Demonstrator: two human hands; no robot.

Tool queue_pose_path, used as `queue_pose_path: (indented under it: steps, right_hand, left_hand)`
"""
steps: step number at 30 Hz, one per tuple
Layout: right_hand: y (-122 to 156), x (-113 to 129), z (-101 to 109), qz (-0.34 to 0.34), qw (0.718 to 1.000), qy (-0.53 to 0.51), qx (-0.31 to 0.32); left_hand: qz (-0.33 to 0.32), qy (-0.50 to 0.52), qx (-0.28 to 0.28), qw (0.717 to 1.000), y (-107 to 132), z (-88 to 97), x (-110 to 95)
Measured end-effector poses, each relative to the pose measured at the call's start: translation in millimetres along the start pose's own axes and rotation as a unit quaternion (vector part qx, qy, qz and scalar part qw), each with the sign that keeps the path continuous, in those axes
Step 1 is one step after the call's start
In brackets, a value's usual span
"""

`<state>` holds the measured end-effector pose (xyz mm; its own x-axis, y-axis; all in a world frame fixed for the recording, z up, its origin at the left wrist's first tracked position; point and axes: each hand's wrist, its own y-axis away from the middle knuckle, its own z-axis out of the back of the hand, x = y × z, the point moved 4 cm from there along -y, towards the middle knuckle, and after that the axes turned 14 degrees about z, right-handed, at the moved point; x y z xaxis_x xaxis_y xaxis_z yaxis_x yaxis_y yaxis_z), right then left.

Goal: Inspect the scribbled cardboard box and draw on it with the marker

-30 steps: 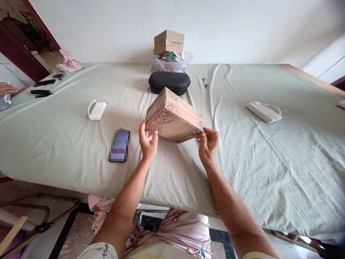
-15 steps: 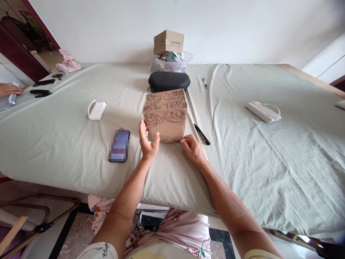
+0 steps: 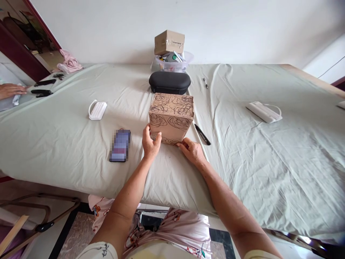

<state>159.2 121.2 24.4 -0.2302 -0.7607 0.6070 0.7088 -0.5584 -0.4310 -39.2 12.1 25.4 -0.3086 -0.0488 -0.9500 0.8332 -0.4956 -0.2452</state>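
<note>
A brown cardboard box with black scribbled loops on its top and front stands in front of me, turned slightly askew. My left hand grips its lower left edge, thumb on the front face and fingers along the side. At the bottom front right corner, my right hand pinches the box with curled fingers; the fingertips are partly hidden. A black marker lies on the cloth just right of the box. Behind the box sits a black zip case.
A phone and a white power bank lie left; another white power bank lies right. A pen, a plastic basket and a second carton are behind. Another person's hand rests far left near black tools.
The scribbled box has turned and shifted to the right, showing more of its top. My left hand has followed it and closed onto its side; my right hand stays at the corner.
</note>
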Motion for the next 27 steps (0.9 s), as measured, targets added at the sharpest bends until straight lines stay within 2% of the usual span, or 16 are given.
queue_pose_path:
  steps: [9,14,22,27]
  right_hand:
    - [2.7,13.7,-7.7,0.048,0.996,-0.065,0.039]
    - [3.8,16.7,-11.4,0.081,0.994,-0.069,0.031]
    - [3.1,14.4,-10.7,0.085,0.994,-0.065,0.014]
    - [2.8,15.1,-9.6,0.082,0.995,-0.063,0.007]
  left_hand:
    - [-0.041,-0.003,0.010,0.999,8.1,4.3,-9.4]
    - [-0.056,-0.050,0.010,0.997,8.8,2.5,-10.4]
    - [-0.039,-0.094,0.013,0.995,13.2,-5.4,-6.5]
    - [-0.058,-0.144,0.009,0.988,18.9,-9.9,-8.4]
